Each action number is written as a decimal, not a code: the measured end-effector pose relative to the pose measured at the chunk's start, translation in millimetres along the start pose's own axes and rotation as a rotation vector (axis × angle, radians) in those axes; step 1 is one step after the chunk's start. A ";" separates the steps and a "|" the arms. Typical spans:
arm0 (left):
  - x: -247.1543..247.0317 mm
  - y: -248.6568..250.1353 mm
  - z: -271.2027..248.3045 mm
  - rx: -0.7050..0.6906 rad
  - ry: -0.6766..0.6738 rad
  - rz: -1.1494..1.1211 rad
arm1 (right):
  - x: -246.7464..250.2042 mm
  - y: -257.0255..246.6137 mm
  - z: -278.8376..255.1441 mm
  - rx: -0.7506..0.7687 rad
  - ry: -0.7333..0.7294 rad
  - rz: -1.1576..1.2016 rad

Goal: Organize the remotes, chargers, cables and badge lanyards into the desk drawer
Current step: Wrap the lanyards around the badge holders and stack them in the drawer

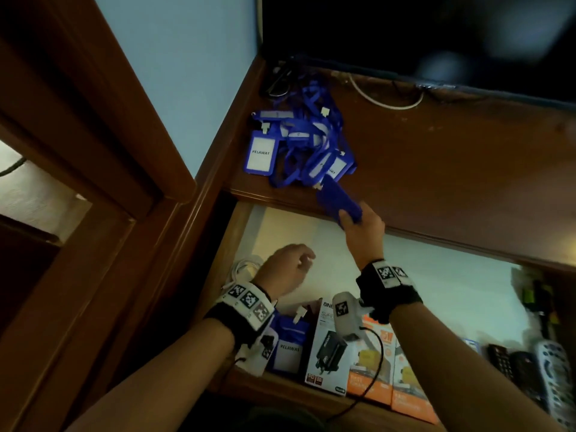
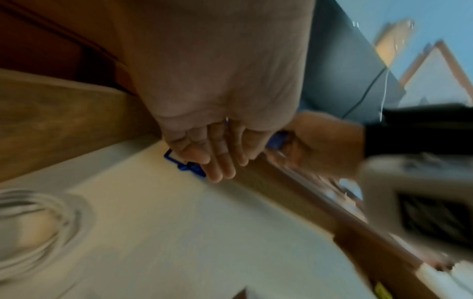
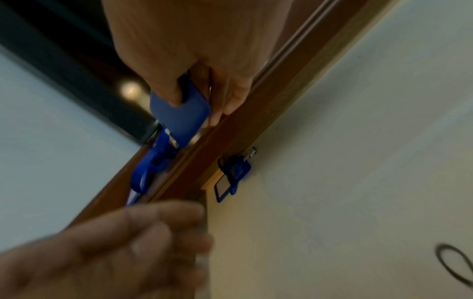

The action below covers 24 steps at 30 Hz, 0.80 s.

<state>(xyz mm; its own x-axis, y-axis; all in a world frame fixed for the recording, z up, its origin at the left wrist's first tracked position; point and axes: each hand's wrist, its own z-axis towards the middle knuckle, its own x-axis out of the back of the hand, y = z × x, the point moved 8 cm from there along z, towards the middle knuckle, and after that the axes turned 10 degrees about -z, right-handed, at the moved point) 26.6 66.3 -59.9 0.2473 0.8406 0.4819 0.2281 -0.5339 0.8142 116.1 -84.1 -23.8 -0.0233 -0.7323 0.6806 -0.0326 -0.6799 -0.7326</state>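
Observation:
A tangle of blue badge lanyards lies on the wooden desk top, above the open drawer. My right hand grips one blue badge holder at the desk's front edge, thumb on its face. My left hand hovers over the drawer with relaxed fingers, holding nothing. In the drawer lie a badge, another badge at the back corner, charger boxes, a white cable coil and remotes.
A dark screen stands at the back of the desk, with a white cable and a black cable in front of it. A wooden door frame rises on the left. The drawer's middle shows bare pale liner.

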 end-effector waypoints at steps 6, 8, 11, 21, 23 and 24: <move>16.3 35.8 24.0 0.169 0.002 -0.433 | 28.8 5.7 -51.4 -0.079 -0.003 0.303; 8.4 59.3 26.9 0.153 -0.082 -0.491 | 41.2 1.6 -63.3 -0.072 0.010 0.326; 1.3 86.4 31.7 0.167 -0.136 -0.632 | 63.5 -1.3 -69.2 -0.059 0.064 0.304; 47.3 124.9 79.6 0.250 -0.167 -1.309 | 147.9 27.8 -105.9 -0.140 0.343 0.315; 75.2 124.6 93.0 0.220 -0.072 -1.265 | 173.6 53.8 -120.9 -0.238 0.534 0.339; 88.9 122.9 98.3 0.208 -0.020 -1.250 | 185.0 65.1 -129.2 -0.284 0.619 0.343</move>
<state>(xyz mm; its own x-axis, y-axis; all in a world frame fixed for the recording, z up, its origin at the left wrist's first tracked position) 169.2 66.4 51.2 -0.2293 0.7795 -0.5830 0.4582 0.6149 0.6419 -19.4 -258.8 55.4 -0.6319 -0.6880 0.3568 -0.1759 -0.3211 -0.9306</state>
